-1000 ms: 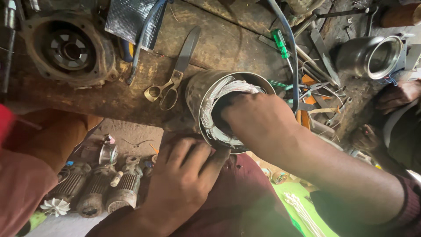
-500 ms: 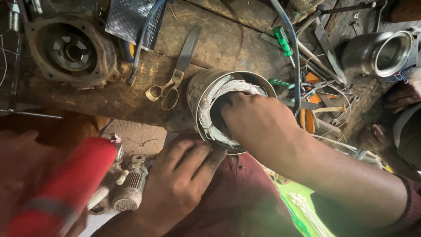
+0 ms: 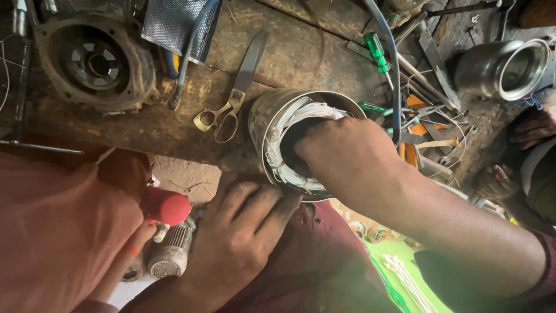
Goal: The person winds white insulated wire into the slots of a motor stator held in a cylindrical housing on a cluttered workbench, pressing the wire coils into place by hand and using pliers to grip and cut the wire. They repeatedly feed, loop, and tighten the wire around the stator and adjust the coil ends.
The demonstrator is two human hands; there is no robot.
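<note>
Motor stator, a grey steel cylinder [image 3: 263, 124] packed with white wire windings, lies at the worn wooden tabletop [image 3: 145, 124] edge; probably heavy, rigid, windings delicate, best gripped by its shell. Right hand [image 3: 347, 159] reaches inside, fingers hidden; left hand [image 3: 237, 232] spread flat, steadying the rim. Brass-handled scissors [image 3: 231, 104] lie beside; green screwdriver [image 3: 375, 47] behind.

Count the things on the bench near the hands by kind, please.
Metal cylinders with wire coils: 1
Scissors: 1
Green screwdrivers: 1
Round metal housings: 1
Shiny metal pots: 1
Total: 5
</note>
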